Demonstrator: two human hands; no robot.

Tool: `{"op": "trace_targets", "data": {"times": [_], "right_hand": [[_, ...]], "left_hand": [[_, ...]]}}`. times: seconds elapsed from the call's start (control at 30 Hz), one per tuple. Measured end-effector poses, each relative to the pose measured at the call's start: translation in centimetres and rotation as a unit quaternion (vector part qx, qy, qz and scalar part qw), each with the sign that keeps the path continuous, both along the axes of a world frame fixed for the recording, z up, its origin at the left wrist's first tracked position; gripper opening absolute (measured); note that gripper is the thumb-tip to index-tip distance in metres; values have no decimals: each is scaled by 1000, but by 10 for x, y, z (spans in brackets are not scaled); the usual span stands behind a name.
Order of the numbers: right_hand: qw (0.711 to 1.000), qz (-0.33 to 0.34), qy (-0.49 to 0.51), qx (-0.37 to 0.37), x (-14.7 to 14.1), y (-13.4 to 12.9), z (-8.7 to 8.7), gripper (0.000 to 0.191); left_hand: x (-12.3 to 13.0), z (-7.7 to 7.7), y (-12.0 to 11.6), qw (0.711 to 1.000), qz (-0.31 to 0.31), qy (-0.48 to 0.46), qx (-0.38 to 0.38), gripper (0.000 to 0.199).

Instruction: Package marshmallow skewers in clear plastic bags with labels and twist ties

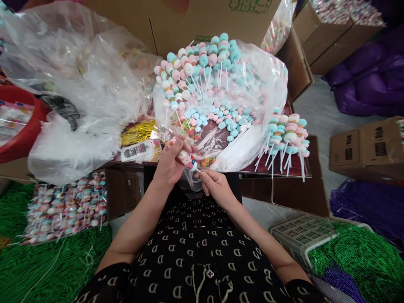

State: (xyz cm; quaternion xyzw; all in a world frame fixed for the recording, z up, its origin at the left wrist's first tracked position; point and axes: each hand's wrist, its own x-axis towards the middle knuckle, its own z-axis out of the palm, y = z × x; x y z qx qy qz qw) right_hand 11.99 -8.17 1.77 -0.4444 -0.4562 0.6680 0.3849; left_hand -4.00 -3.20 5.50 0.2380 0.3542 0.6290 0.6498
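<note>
Over the table's front edge, a candy skewer point(188, 162) in a clear printed wrapper is between my hands. My left hand point(170, 164) is closed around its wrapped upper part. My right hand point(216, 185) pinches the white stick below the lowest candy. Just left of my left hand lie gold twist ties point(138, 132) and a stack of printed bags point(139, 151). Beyond my hands are loose pink, blue and white candies point(233, 122), a bundle of white sticks point(241, 147) and some gummy rings point(206, 161), partly hidden by plastic film.
Unwrapped candy skewers point(202, 59) are piled at the back, with another pile point(288, 134) at the table's right end. Crumpled clear plastic point(94, 84) and a red tub point(19, 122) stand left. Wrapped skewers point(67, 206) fill a box below. A crate point(296, 235) sits lower right.
</note>
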Motion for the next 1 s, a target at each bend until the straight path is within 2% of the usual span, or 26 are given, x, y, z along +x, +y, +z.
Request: {"op": "trace_targets", "data": {"times": [0.1,0.2,0.3,0.4,0.5,0.6,0.67,0.83,1.0], "right_hand": [[998,-20,-38,39,-5,1,4,56],[999,-17,-27,24,-6,1,4,55],[999,-31,16,-1,-4,1,2,52],[998,-33,59,-21,-2,1,0,50],[997,-4,66,-39,-1,0,0,52],[997,19,55,-46,-3,-1,0,53],[998,13,47,-46,-6,0,-1,53],[999,-13,33,-24,-8,2,-1,53],[999,33,25,-22,-2,1,3,51]], "left_hand": [[18,-7,-9,999,-26,-1,-29,36],[29,-15,-23,997,-69,-14,-41,38],[25,-17,-28,995,-91,-40,-21,54],[12,-11,-21,996,-78,-42,7,68],[2,-6,-10,998,-39,-38,16,63],[4,-5,-5,999,-18,-18,23,51],[12,-8,-9,999,-30,-7,9,45],[20,-15,-20,996,-77,-20,-50,49],[10,-16,-17,995,-87,-17,-45,50]]}}
